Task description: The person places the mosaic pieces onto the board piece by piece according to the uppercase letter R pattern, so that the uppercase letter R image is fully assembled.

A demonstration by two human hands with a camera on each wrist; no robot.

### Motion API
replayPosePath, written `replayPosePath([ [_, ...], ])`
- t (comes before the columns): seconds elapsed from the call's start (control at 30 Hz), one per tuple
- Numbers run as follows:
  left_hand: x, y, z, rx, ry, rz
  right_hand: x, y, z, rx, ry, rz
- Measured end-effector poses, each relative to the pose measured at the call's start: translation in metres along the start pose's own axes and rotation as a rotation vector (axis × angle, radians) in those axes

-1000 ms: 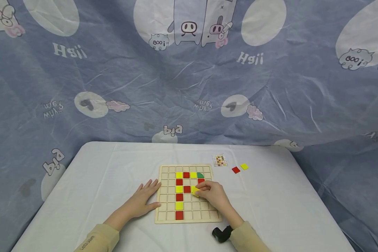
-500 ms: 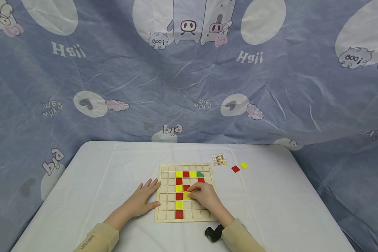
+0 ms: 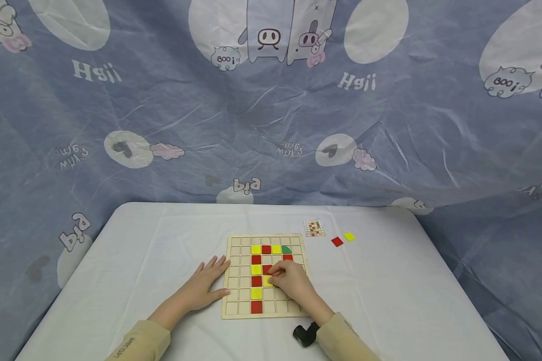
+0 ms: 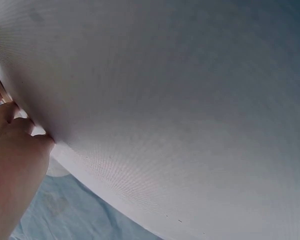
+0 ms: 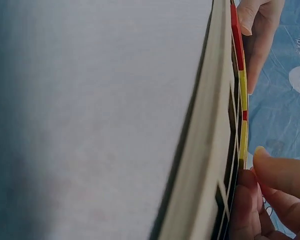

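A wooden grid board lies on the table, with a column and short rows of red and yellow square tiles and one green rounded tile in its cells. The thumb and fingertips of my right hand pinch a yellow tile, low over the cell right of a red tile; the fingers cover part of it. My left hand lies flat and spread, fingertips and thumb at the board's left edge. In the right wrist view, the right fingers are close at the board's surface.
Beyond the board's far right corner lie a small printed pattern card, a loose red tile and a loose yellow tile. A black device shows beneath the right wrist. A printed blue curtain hangs behind the white-covered table.
My right hand has moved left and slightly nearer with the yellow tile, from beside the red tile in the row above to the cell below it. The left hand stays put.
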State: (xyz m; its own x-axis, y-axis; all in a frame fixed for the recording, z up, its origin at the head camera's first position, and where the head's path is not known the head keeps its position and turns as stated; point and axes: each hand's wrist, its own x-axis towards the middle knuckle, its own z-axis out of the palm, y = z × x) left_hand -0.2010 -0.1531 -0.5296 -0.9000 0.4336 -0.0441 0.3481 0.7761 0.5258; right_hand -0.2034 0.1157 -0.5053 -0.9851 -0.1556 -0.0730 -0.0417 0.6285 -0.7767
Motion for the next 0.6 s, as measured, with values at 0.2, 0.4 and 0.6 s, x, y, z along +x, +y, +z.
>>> replayPosePath([
  [0.2, 0.000, -0.002, 0.001, 0.012, 0.001, -0.004, 0.002, 0.005, -0.013, 0.023, 0.028, 0.029],
  [0.4, 0.001, -0.002, 0.000, 0.012, 0.001, -0.002, 0.014, 0.021, -0.048, 0.037, 0.138, 0.046],
  [0.6, 0.001, -0.002, 0.001, 0.007, -0.008, -0.005, 0.029, 0.050, -0.086, 0.009, 0.230, 0.115],
])
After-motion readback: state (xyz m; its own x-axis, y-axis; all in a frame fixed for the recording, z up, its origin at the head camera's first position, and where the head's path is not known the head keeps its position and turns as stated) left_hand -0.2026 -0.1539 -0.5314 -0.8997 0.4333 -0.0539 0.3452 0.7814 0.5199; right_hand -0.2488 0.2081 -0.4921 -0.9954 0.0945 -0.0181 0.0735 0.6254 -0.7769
